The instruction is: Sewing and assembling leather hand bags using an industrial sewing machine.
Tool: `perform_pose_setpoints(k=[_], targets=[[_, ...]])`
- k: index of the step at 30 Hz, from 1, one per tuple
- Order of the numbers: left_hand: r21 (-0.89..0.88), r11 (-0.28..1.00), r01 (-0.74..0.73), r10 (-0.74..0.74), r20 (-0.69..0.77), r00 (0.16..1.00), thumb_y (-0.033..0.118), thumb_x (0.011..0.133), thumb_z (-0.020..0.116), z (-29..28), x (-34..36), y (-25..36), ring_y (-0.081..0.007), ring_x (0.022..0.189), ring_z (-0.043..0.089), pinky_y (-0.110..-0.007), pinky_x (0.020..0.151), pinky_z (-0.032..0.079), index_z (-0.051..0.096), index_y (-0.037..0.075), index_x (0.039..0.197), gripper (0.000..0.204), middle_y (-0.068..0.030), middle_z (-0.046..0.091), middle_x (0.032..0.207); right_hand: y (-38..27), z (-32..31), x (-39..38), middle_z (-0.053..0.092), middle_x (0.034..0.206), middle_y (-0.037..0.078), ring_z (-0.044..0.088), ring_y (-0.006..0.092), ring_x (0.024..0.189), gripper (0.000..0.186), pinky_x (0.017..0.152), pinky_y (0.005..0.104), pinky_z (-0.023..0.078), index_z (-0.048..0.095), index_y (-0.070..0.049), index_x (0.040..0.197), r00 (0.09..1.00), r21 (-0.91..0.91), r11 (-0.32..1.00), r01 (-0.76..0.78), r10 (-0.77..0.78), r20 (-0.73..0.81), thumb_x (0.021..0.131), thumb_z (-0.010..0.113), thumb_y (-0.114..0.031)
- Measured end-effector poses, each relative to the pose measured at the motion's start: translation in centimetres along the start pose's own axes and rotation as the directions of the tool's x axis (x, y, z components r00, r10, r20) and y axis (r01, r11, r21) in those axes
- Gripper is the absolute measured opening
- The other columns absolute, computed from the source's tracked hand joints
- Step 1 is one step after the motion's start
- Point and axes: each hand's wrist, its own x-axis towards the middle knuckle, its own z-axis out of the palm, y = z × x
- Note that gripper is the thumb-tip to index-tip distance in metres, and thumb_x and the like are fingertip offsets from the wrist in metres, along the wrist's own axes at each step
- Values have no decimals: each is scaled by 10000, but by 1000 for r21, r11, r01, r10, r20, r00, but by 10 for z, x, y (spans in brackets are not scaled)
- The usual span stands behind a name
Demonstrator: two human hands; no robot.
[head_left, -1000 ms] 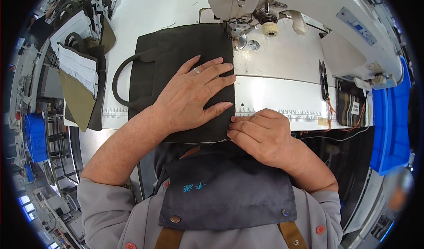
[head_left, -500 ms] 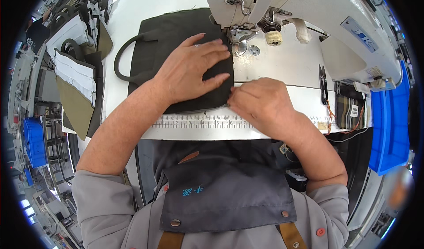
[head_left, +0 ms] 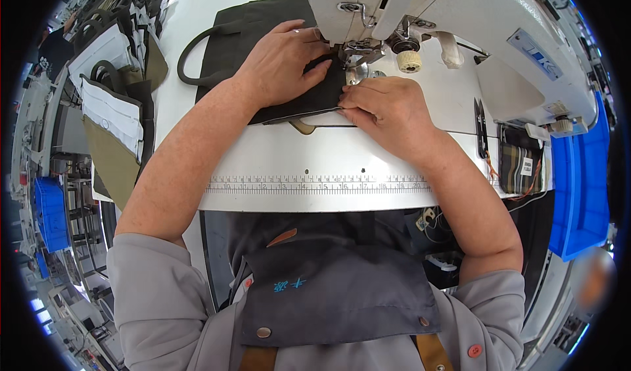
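A dark olive-black fabric bag piece (head_left: pixel 253 12), with a looped handle (head_left: pixel 187 54) at its left, lies on the white sewing table, its right edge at the needle and presser foot (head_left: pixel 351 52) of a white sewing machine (head_left: pixel 499 55). My left hand (head_left: pixel 286 62), wearing a ring, rests on the fabric just left of the foot, fingers apart and slightly bent. My right hand (head_left: pixel 388 111) pinches the near right corner of the piece, below the foot. The part of the fabric under the machine head is hidden.
A pile of bag pieces with handles (head_left: pixel 115 108) sits at the table's left. Black snips (head_left: pixel 481 127) and a striped pouch (head_left: pixel 519 160) are at the right. A measuring scale (head_left: pixel 315 184) runs along the front edge. Blue bins (head_left: pixel 578 180) stand beyond both sides.
The fabric piece and both my hands have moved away from me toward the back of the table, along the needle, uncovering the scale at the front edge.
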Motion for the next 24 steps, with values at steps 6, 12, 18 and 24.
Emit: perform_pose_setpoints(k=[6, 12, 18, 24], targets=[[-94, 992, -82, 75, -76, 994, 292, 933, 706, -16, -28, 22, -223, 1158, 668, -464, 1150, 412, 756, 75, 1107, 282, -67, 732, 1176, 5, 1, -4, 686, 804, 27, 681, 260, 752, 91, 632, 395, 541, 725, -101, 835, 999, 63, 997, -36, 36, -6, 825, 786, -168], [-200, 977, -66, 79, 57, 995, 2, 803, 683, -17, -50, 40, -229, 1345, 593, -481, 1175, 413, 729, 76, 1217, 423, -43, 690, 1350, 5, -3, -4, 715, 849, 8, 688, 239, 793, 116, 649, 373, 550, 742, -102, 812, 998, 48, 997, -67, 66, 20, 781, 825, -176], [-221, 969, -114, 152, 167, 974, -119, 785, 565, -24, -50, 43, -225, 1393, 550, -483, 1211, 378, 707, 87, 1306, 578, -50, 661, 1407, 3, -13, -9, 708, 881, 12, 684, 235, 854, 101, 705, 373, 560, 769, -99, 849, 997, 87, 995, -49, 44, 66, 783, 819, -156], [-171, 969, -179, 200, 118, 973, -103, 822, 564, -13, -41, 24, -220, 1376, 565, -472, 1207, 393, 699, 86, 1323, 553, -39, 662, 1405, 5, -13, -9, 685, 952, 37, 676, 264, 881, 91, 723, 396, 560, 782, -108, 908, 989, -13, 990, -137, 138, 58, 827, 782, -149]])
